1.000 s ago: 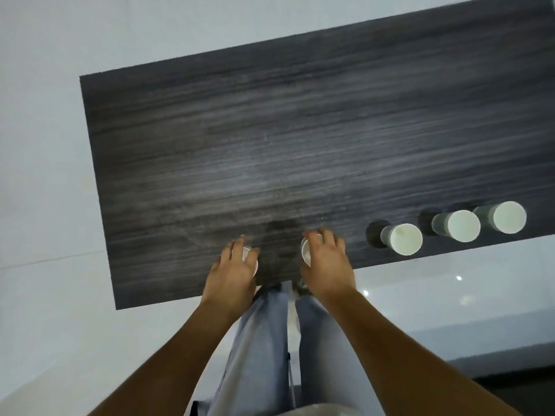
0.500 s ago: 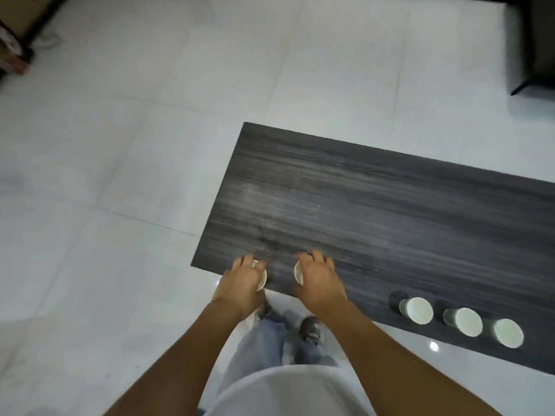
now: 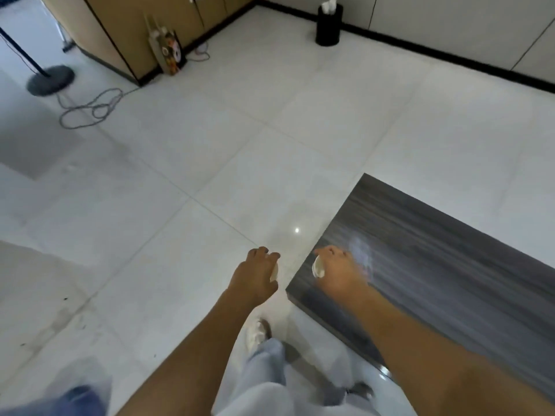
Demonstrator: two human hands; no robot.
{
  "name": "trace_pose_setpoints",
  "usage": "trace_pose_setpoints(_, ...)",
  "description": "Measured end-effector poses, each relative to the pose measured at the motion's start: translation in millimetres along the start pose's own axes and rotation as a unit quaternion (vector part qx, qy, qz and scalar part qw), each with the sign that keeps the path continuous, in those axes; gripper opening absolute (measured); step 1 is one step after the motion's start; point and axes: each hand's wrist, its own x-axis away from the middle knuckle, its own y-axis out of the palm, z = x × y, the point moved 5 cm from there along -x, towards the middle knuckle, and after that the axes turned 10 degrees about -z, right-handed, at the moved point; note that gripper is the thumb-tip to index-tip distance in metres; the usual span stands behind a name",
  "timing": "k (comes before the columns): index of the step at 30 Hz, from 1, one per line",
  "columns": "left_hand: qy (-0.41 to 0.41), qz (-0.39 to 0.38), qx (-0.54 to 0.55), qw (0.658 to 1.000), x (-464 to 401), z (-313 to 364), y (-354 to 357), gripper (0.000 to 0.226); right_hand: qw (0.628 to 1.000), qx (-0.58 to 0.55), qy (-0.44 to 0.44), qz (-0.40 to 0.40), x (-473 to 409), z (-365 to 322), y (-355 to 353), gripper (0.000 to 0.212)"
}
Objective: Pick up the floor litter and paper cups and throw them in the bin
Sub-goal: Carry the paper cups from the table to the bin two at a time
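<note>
Paper cups, one per hand — each gripped from above, fingers curled over the rim. Left hand [image 3: 253, 276] holds the left cup [image 3: 274, 272] out over the white tile floor [image 3: 210, 163]; only a sliver of its pale rim shows past the knuckles. Right hand [image 3: 338, 270] holds the right cup [image 3: 318, 266] over the near corner of the dark wood-grain table [image 3: 435, 265], mouth tilted toward the other hand. Both cups are clear of the tabletop, carried low at about waist height. Judgement: the top-down grips suit a quick lift off a flat surface, and taking two at once saves a trip.

Black bin [image 3: 329, 25] stands at 12 o'clock, well apart, against the far wall by the black skirting, something white poking from its top. A shoe [image 3: 257, 331] points toward 12, so the carry to the bin seems under way. Judgement: part-way through.

At 10 o'clock, a loose grey cable [image 3: 90, 108] coils on the tiles beside a round stand base [image 3: 50, 79] — off the direct line. Small dark specks [image 3: 64, 298] at 8 o'clock may be litter; too small to tell.
</note>
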Motion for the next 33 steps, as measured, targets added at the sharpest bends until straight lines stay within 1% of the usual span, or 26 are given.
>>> trace_pose_setpoints(3, -0.008, 0.005, 0.009, 1.000, -7.4, -60.3, -38.0, 0.059, 1.000, 0.005, 0.000, -0.010, -42.3, -59.4, -8.2, 0.064)
trace_pose_setpoints(7, -0.031, -0.004, -0.001, 1.000, -14.3, -131.2, -79.9, 0.059, 1.000, -0.012, -0.024, -0.013, -87.5, -131.8, -18.0, 0.067)
trace_pose_setpoints(10, -0.035, -0.005, -0.008, 0.999, -31.9, -166.4, -106.8, 0.060, 0.999, -0.013, -0.039, 0.001, -115.9, -163.0, -32.2, 0.066)
trace_pose_setpoints(13, -0.033, -0.010, -0.014, 0.999, -61.5, -185.6, -130.3, 0.060, 0.999, -0.015, -0.035, 0.002, -143.6, -173.5, -49.7, 0.068)
trace_pose_setpoints(20, -0.009, -0.026, -0.026, 0.999, -175.5, -193.8, -192.2, 0.060, 1.000, -0.005, 0.005, -0.007, -240.9, -170.3, -121.5, 0.066)
trace_pose_setpoints(26, 0.005, -0.033, -0.025, 0.999, -292.0, -180.0, -274.8, 0.060, 1.000, -0.017, 0.001, 0.001, -329.6, -173.2, -204.8, 0.063)
trace_pose_setpoints(30, 0.022, -0.020, -0.037, 0.999, -363.2, -167.4, -335.5, 0.059, 0.999, -0.024, 0.008, 0.021, -380.3, -169.3, -266.5, 0.064)
trace_pose_setpoints(33, 0.019, -0.015, -0.055, 0.998, -408.7, -162.7, -372.2, 0.058, 0.999, -0.026, 0.019, 0.023, -412.8, -165.6, -305.2, 0.064)
